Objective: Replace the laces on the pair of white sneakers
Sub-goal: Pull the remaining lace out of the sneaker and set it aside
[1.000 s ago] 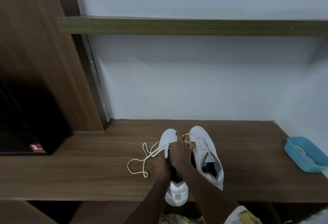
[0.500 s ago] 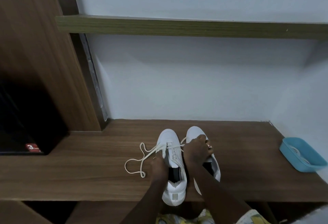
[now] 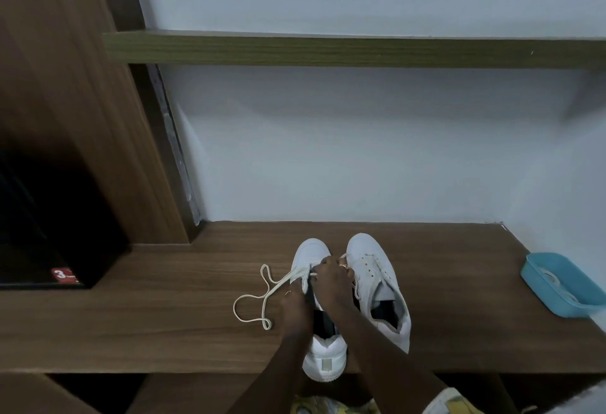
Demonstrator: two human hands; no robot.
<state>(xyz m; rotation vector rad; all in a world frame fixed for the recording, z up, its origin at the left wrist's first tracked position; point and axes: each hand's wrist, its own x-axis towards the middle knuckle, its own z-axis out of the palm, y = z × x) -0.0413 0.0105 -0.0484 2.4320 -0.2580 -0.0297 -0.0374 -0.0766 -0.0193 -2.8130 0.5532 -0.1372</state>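
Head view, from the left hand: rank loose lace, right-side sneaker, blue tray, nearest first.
1. Loose lace, looping just left of the left hand.
2. Right-side sneaker, to the hand's right.
3. Blue tray, far right by the wall.

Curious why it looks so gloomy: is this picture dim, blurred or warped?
Head view: dim light, no glare; the shelf throws a soft shadow on the wall; the cabinet opening is nearly black; the wide lens slants the cabinet edge; the left hand on the sneaker and right hand pinching the lace look soft.
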